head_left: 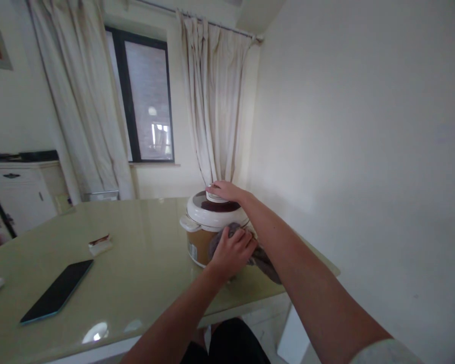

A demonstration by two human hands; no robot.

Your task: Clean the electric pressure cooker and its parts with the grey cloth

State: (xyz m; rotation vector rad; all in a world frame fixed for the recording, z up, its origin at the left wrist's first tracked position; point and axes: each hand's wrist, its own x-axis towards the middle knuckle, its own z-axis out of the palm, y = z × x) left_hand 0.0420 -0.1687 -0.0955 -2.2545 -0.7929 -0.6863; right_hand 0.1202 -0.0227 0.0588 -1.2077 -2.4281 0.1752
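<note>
This looks like a home: cream curtains (pixel 217 91) flank a dark-framed window (pixel 148 96) left of upper centre, a white cabinet (pixel 18 197) with ornate pulls (pixel 11 176) stands at the left edge, and a lidded cooking pot (pixel 203 238) sits near mid-frame on a glossy table (pixel 144 253).

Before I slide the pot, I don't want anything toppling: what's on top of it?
A lid, with the right hand on its white knob. The hand and forearm cover part of the lid's top; what is inside the pot cannot be seen.
</note>
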